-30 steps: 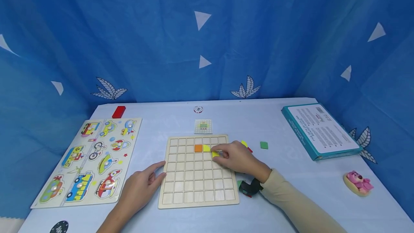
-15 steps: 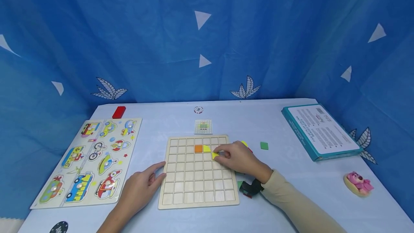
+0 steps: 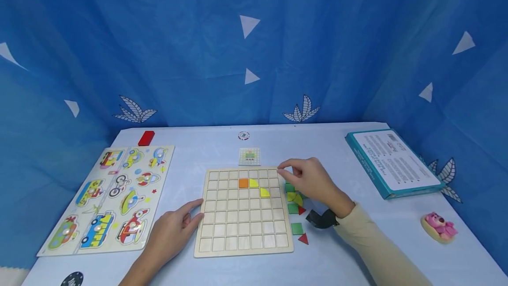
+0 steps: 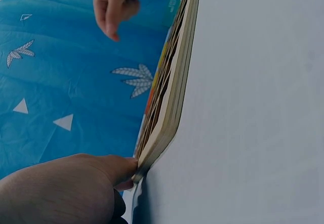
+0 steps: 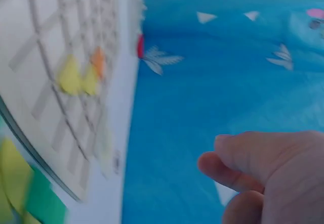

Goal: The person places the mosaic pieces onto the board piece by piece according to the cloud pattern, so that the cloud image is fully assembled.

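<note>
A wooden grid board [image 3: 238, 224] lies in front of me in the head view. It bears an orange square tile [image 3: 243, 183], a yellow tile with a curved edge [image 3: 253, 183] beside it, and another yellow tile [image 3: 264, 193] one row nearer. My left hand [image 3: 171, 231] touches the board's left edge with thumb and index finger, spread a little apart. My right hand [image 3: 311, 180] hovers near the far right corner of the board, fingers loosely bent; nothing shows between thumb and index finger [image 5: 230, 176] in the right wrist view.
Green, yellow and red tiles [image 3: 296, 228] lie along the board's right side. Behind the board is a small pattern card [image 3: 249, 156]. A vehicle puzzle board [image 3: 115, 197] lies left, a teal box [image 3: 397, 162] and pink bear figure [image 3: 439, 226] right.
My right hand has let go of the second yellow tile, which stays on the grid, and has moved right, up off the board. The left hand has not moved.
</note>
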Demonstrator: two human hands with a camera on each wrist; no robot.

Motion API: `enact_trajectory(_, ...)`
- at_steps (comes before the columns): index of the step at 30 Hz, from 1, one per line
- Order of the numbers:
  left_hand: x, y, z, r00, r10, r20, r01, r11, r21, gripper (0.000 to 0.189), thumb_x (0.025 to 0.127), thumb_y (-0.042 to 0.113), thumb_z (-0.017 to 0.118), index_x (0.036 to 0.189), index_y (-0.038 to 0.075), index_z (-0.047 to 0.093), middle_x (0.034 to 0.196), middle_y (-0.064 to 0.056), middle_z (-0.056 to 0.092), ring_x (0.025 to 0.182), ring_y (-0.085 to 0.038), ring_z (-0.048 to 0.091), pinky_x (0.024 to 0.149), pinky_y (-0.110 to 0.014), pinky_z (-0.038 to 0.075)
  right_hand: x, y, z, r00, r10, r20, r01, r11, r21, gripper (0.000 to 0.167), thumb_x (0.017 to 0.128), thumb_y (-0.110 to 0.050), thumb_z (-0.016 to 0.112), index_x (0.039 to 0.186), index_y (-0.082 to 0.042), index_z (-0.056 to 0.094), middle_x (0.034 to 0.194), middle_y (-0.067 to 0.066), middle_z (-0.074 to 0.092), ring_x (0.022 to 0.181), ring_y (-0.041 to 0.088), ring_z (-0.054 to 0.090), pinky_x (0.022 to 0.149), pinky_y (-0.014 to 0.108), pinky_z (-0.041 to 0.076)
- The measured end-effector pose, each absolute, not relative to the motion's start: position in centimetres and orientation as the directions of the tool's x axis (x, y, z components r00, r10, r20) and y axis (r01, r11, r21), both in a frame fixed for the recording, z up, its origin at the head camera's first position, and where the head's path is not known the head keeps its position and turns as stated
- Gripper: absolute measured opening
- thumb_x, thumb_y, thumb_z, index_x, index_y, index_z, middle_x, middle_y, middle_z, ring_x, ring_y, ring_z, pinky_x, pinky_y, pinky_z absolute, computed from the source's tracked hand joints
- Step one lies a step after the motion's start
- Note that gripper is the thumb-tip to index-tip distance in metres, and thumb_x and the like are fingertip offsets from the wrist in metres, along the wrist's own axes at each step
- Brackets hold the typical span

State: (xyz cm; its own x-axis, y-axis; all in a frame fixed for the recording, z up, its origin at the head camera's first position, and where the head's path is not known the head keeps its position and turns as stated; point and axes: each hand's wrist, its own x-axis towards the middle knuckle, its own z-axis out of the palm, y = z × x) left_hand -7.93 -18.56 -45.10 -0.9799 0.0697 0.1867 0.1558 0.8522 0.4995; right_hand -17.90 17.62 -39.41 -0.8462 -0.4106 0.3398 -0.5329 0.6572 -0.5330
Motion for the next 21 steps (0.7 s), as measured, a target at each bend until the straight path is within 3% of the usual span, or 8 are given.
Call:
enact_trajectory(4, -7.9, -18.7, -45.1, -0.982, 0.069, 0.175, 0.149, 0.850, 0.505, 0.036, 0.093, 0.032, 0.077, 0.126, 0.018, 0.073, 0.054, 0.017, 0.038, 0.046, -0.002, 0.033, 0.047, -0.024, 0.028, -17.4, 19.4, -38.5, -0.852, -0.381, 0.359, -0.522, 0.657, -0.544, 0.014, 0.091, -0.018, 0.080, 0.104, -0.016, 0.080, 0.052, -0.010, 0.034, 0.044, 0.010, 0.037, 0.043, 0.028, 0.029)
enact_trajectory(11, -8.0, -18.8, -44.9, -0.981, 0.076, 0.180, 0.156, 0.858, 0.489, 0.035, 0.093, 0.030, 0.078, 0.125, 0.018, 0.073, 0.054, 0.017, 0.037, 0.046, -0.003, 0.032, 0.047, -0.025, 0.028, -15.6, 22.5, -40.8, -0.897, -0.393, 0.202, -0.438, 0.728, -0.528, 0.018, 0.088, -0.022, 0.083, 0.105, -0.018, 0.080, 0.053, -0.012, 0.034, 0.046, 0.007, 0.036, 0.046, 0.024, 0.028)
enact_trajectory(21, -7.8, -18.8, -45.1, -0.987, 0.069, 0.148, 0.134, 0.860, 0.492, 0.037, 0.094, 0.031, 0.077, 0.128, 0.018, 0.072, 0.053, 0.016, 0.037, 0.045, -0.003, 0.031, 0.047, -0.024, 0.028, -14.9, 23.5, -43.3, -0.915, -0.376, 0.148, -0.393, 0.747, -0.535, 0.018, 0.088, -0.023, 0.083, 0.105, -0.023, 0.080, 0.053, -0.012, 0.036, 0.048, 0.007, 0.037, 0.048, 0.025, 0.030)
